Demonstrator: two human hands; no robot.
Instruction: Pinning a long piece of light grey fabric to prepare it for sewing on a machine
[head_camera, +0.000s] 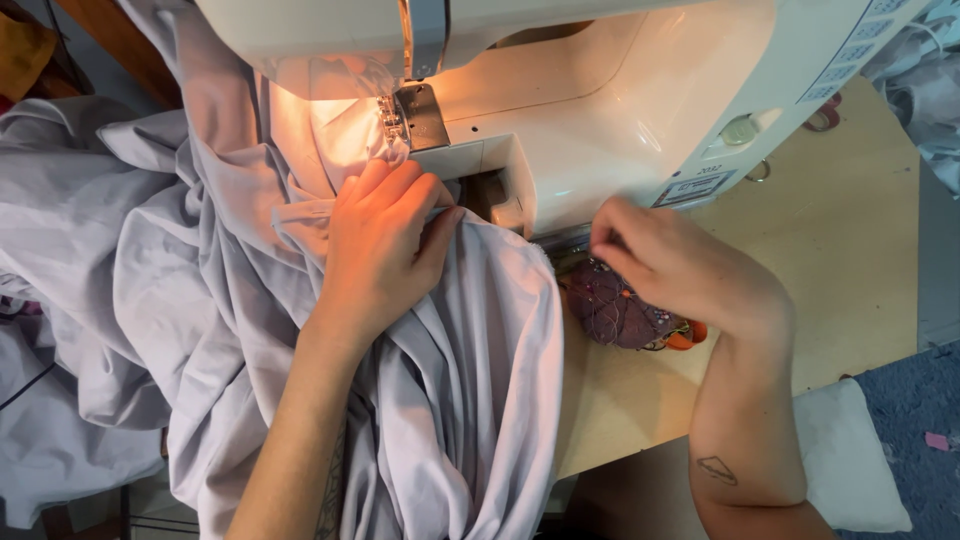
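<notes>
The left hand (385, 240) lies flat, fingers released, pressing the pale grey fabric (440, 400) just short of the sewing machine (600, 100) presser foot (400, 120). The right hand (670, 265) pinches at a purple pincushion (615, 310) directly beneath its grip, on the wooden surface (850, 230); whether it holds a pin cannot be told.

A small lamp under the sewing machine (600, 90) cast warm orange light onto the pale fabric (450, 400) near the needle, nearly washing it out there. The left hand (385, 245) glowed orange. Farther out, cooler, dimmer daylight prevailed. The right hand (670, 265) was slightly motion-blurred; folds held soft shadows.
</notes>
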